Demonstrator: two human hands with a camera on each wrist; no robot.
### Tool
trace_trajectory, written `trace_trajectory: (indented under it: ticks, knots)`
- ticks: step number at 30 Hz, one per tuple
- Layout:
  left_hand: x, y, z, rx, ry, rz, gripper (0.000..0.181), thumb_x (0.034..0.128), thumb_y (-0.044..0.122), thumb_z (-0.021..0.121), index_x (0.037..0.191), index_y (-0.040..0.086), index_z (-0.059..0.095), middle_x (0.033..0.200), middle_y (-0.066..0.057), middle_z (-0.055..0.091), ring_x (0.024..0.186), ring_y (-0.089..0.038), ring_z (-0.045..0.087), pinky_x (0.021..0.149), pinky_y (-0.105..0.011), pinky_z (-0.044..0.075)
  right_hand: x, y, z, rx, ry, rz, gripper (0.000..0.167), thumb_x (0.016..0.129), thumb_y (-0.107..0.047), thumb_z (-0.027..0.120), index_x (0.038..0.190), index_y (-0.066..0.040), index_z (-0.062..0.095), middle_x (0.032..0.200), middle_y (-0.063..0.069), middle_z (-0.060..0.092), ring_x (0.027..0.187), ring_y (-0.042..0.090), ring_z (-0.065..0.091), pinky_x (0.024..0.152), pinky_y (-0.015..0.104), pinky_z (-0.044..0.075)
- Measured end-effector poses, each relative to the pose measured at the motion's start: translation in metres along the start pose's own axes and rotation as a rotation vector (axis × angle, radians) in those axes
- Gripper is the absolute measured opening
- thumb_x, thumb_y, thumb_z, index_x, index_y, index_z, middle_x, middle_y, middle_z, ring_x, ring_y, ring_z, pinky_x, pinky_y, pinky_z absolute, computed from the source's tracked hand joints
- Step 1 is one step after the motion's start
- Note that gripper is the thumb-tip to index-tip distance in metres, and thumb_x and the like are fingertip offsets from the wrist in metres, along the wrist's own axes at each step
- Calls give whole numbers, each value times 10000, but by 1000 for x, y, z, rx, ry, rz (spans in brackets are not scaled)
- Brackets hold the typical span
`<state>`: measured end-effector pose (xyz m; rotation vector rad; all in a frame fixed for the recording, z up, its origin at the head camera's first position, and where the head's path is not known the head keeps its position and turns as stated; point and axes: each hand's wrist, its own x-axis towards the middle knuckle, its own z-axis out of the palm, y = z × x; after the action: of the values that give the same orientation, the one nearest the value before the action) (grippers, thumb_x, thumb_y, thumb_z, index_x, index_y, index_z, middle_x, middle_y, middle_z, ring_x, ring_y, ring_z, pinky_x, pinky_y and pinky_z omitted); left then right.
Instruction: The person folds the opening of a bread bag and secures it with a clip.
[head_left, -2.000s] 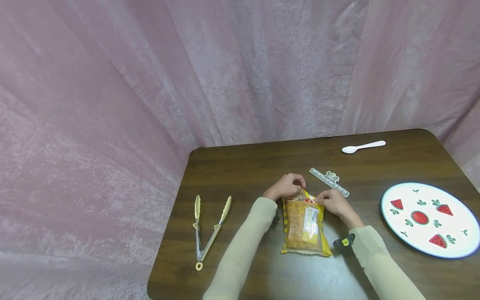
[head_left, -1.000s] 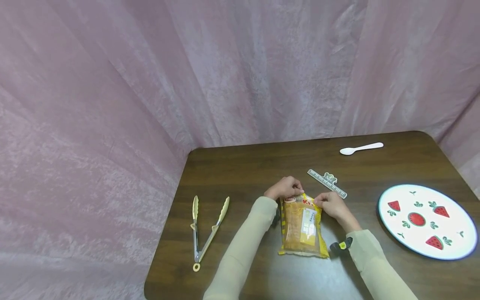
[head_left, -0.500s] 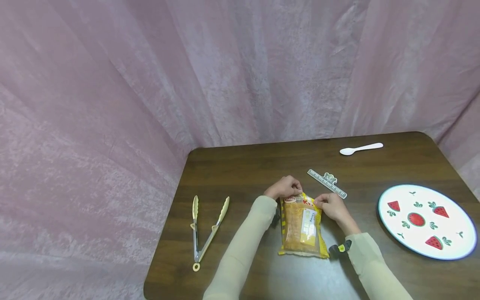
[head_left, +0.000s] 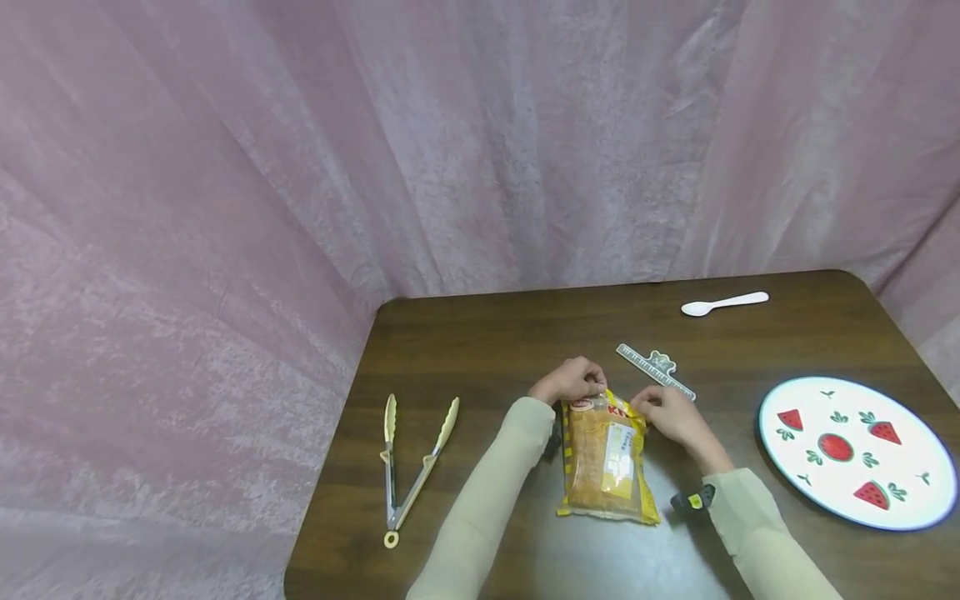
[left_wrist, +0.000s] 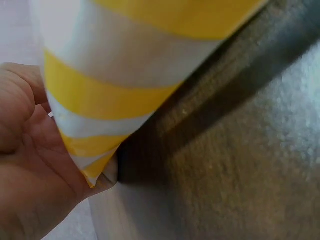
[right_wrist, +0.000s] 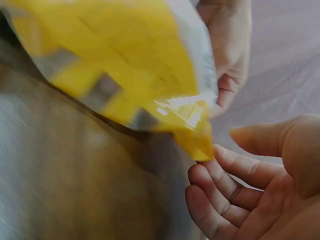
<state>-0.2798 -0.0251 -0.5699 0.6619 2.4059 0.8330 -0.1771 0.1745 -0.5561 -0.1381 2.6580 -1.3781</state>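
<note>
A yellow and clear bag of sliced bread (head_left: 603, 458) lies on the table in the head view, with a pale label on its front. At its top edge my left hand (head_left: 573, 381) pinches the wrapper; some of its fingers are hidden behind the striped bag side (left_wrist: 115, 100) in the left wrist view. Beside the upper right corner is my right hand (head_left: 670, 412). In the right wrist view, that hand's thumb (right_wrist: 262, 139) stands apart from its bent fingers, whose tips are at the bag's yellow corner (right_wrist: 197, 145).
Tongs (head_left: 405, 492) with cream tips lie spread at the left. Behind the right hand is a ruler-like clip (head_left: 656, 367). A white spoon (head_left: 723, 303) lies at the back, and a watermelon-patterned oval plate (head_left: 915, 433) at the right. Pink curtain hangs behind the table (head_left: 487, 333).
My right thumb and fingers have come slightly apart at the bag's corner. The left hand keeps its hold on the top edge. The head view has shifted a little.
</note>
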Motion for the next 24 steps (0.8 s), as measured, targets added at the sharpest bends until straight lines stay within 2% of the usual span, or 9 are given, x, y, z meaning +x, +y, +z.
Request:
trace_trajectory:
  ticks: [9, 13, 17, 21, 24]
  knots:
    - [-1, 0, 0, -2, 6, 6, 82, 992, 128, 664, 956, 104, 734, 859, 46, 659, 784, -83, 581, 696, -196, 477, 13, -3, -32, -69, 37, 20, 214, 992, -117, 597, 1051, 76, 669, 886, 161, 675, 758, 222, 570, 630, 344, 442]
    - [-1, -1, -1, -13, -5, 16, 91, 993, 141, 666, 951, 101, 737, 857, 45, 663, 782, -83, 583, 692, -196, 481, 20, 0, -42, -100, 107, 1, 198, 977, -106, 621, 1050, 74, 662, 933, 205, 683, 820, 303, 608, 670, 374, 449]
    - [-1, -1, -1, -32, -9, 8, 99, 997, 154, 663, 945, 107, 732, 858, 42, 659, 778, -86, 581, 680, -201, 486, 29, 4, -47, -87, 185, -23, 216, 978, -95, 624, 1086, 89, 656, 1021, 264, 693, 933, 396, 663, 757, 438, 496]
    - [-1, 0, -2, -44, -11, 1, 96, 995, 161, 667, 948, 113, 736, 860, 44, 664, 783, -89, 585, 690, -206, 487, 38, 10, -48, -70, 242, -34, 203, 968, -54, 620, 1102, 96, 650, 1046, 271, 687, 963, 423, 669, 809, 490, 508]
    - [-1, 0, -3, -56, -10, -5, 90, 992, 162, 673, 951, 116, 739, 861, 48, 666, 787, -89, 588, 697, -209, 489, 46, 13, -49, -78, 256, -29, 202, 964, -44, 613, 1107, 96, 642, 1062, 278, 674, 974, 432, 657, 837, 530, 499]
